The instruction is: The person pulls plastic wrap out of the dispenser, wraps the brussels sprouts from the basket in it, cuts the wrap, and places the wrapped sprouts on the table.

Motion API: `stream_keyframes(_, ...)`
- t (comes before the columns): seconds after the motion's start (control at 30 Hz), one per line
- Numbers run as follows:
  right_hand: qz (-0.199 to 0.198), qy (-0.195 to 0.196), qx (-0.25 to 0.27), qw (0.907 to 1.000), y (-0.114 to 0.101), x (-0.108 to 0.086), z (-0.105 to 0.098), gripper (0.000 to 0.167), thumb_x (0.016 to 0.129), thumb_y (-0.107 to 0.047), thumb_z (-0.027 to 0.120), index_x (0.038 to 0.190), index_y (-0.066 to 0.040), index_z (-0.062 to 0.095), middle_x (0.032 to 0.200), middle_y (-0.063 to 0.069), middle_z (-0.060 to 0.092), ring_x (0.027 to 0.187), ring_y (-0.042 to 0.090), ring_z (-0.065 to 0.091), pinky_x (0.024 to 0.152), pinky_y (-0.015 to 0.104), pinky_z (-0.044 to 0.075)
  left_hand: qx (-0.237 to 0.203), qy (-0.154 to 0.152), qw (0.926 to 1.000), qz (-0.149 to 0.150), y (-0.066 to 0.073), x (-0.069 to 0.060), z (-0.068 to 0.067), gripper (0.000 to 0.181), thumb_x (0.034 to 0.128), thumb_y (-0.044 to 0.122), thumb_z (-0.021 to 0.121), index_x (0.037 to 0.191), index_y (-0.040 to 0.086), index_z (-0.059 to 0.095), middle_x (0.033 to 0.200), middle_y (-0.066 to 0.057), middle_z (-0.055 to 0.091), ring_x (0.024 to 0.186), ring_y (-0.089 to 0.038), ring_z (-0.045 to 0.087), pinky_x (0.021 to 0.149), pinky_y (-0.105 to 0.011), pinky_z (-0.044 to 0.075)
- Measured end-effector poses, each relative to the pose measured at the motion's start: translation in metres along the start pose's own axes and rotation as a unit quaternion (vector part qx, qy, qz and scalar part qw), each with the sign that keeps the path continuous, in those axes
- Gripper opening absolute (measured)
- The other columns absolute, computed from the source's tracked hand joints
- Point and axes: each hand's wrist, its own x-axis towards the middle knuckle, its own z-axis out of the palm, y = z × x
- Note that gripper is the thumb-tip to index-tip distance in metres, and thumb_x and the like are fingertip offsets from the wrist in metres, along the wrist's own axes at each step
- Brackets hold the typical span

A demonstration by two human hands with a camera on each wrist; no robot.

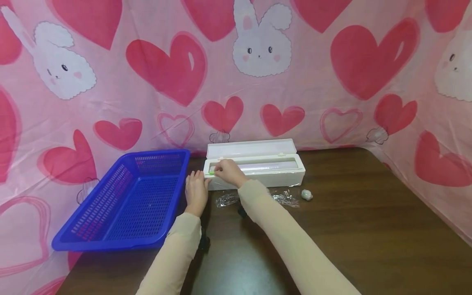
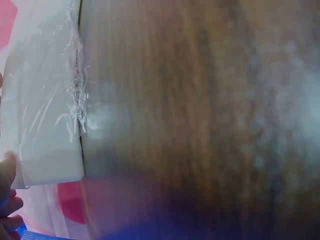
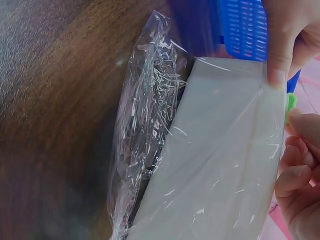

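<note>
A long white cling film dispenser (image 1: 258, 181) stands at the back of the table, its lid (image 1: 251, 148) raised and a pale film roll (image 1: 267, 166) visible inside. My left hand (image 1: 196, 191) grips the dispenser's left end, thumb on the front face in the right wrist view. At that same end, my right hand (image 1: 229, 171) pinches a small green slide cutter (image 3: 291, 102) on the top edge; part of the cutter is hidden by the fingers. Clear cling film (image 3: 150, 120) hangs over the front and bunches up on the table before it.
Left of the dispenser stands a blue plastic basket (image 1: 110, 245), close beside my left hand. A small crumpled whitish ball (image 1: 306, 194) lies on the brown wooden table (image 1: 368, 213), just right of the film. Pink heart-patterned cloth (image 1: 313, 82) hangs behind the table.
</note>
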Motion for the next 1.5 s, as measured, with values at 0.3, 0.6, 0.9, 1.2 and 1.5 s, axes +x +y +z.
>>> stream_keyframes(0.3, 0.036, -0.020, 0.010, 0.9991, 0.020, -0.014, -0.020, 0.010, 0.085, -0.009, 0.065, 0.089, -0.003, 0.071, 0.087, 0.006, 0.066, 0.080, 0.017, 0.059, 0.075, 0.028, 0.047, 0.010, 0.015, 0.9998, 0.009, -0.002, 0.002, -0.003, 0.033, 0.0839, 0.017, 0.068, 0.102, -0.009, 0.061, 0.108, -0.023, 0.061, 0.110, -0.040, 0.050, 0.097, -0.047, 0.032)
stream_keyframes(0.6, 0.039, -0.019, 0.026, 0.9988, 0.050, -0.040, -0.043, 0.011, 0.086, -0.010, 0.063, 0.091, -0.002, 0.070, 0.086, 0.005, 0.064, 0.078, 0.016, 0.057, 0.074, 0.029, 0.046, 0.003, 0.018, 0.9995, 0.026, -0.003, 0.000, -0.002, 0.031, 0.0842, 0.018, 0.067, 0.098, -0.009, 0.061, 0.104, -0.024, 0.061, 0.107, -0.041, 0.050, 0.096, -0.047, 0.033)
stream_keyframes(0.9, 0.023, -0.005, 0.035, 0.9991, 0.085, -0.072, -0.074, 0.011, 0.087, -0.009, 0.062, 0.091, -0.002, 0.069, 0.085, 0.006, 0.063, 0.078, 0.018, 0.057, 0.073, 0.034, 0.047, 0.004, 0.030, 0.9991, 0.028, -0.004, 0.001, 0.002, 0.031, 0.0824, 0.018, 0.069, 0.096, -0.009, 0.061, 0.102, -0.024, 0.062, 0.106, -0.041, 0.051, 0.095, -0.048, 0.034)
stream_keyframes(1.2, 0.015, 0.027, -0.017, 0.9994, 0.125, -0.107, -0.105, 0.007, 0.084, -0.006, 0.066, 0.088, -0.002, 0.070, 0.083, 0.005, 0.063, 0.072, 0.017, 0.053, 0.065, 0.034, 0.044, 0.003, 0.034, 0.9992, 0.022, -0.006, -0.002, -0.003, 0.029, 0.0822, 0.016, 0.069, 0.092, -0.010, 0.060, 0.098, -0.024, 0.062, 0.103, -0.041, 0.052, 0.094, -0.048, 0.034)
stream_keyframes(1.5, 0.039, 0.054, -0.063, 0.9958, 0.149, -0.137, -0.128, 0.008, 0.084, -0.009, 0.067, 0.090, -0.006, 0.070, 0.084, 0.002, 0.062, 0.074, 0.017, 0.054, 0.067, 0.037, 0.045, -0.003, 0.028, 0.9986, 0.045, -0.006, 0.000, -0.003, 0.028, 0.0832, 0.017, 0.068, 0.089, -0.010, 0.060, 0.095, -0.025, 0.062, 0.101, -0.043, 0.052, 0.092, -0.050, 0.035)
